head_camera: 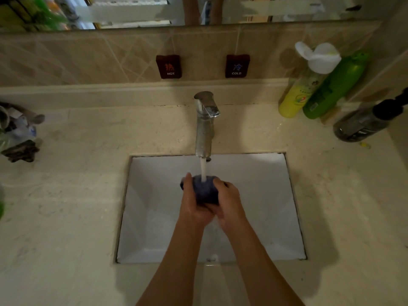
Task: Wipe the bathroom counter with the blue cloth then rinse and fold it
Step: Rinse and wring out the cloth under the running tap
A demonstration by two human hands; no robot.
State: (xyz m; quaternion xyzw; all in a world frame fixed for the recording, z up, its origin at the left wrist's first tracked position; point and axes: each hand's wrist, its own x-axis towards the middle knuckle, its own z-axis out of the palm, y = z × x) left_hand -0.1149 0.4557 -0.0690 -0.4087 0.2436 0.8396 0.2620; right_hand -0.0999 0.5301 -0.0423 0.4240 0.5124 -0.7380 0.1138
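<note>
The blue cloth (204,191) is bunched into a dark wet ball over the white sink basin (265,206). My left hand (193,206) grips it from the left and my right hand (229,202) grips it from the right, fingers wrapped around it. Water runs from the chrome faucet (205,127) in a white stream straight onto the top of the cloth. The beige stone counter (72,195) surrounds the basin on all sides.
A yellow bottle (293,100), a green bottle (331,89) and a dark pump bottle (364,122) stand at the back right. Cluttered items (17,133) sit at the left edge. HOT (169,66) and COLD (237,65) signs hang on the tiled wall under a mirror.
</note>
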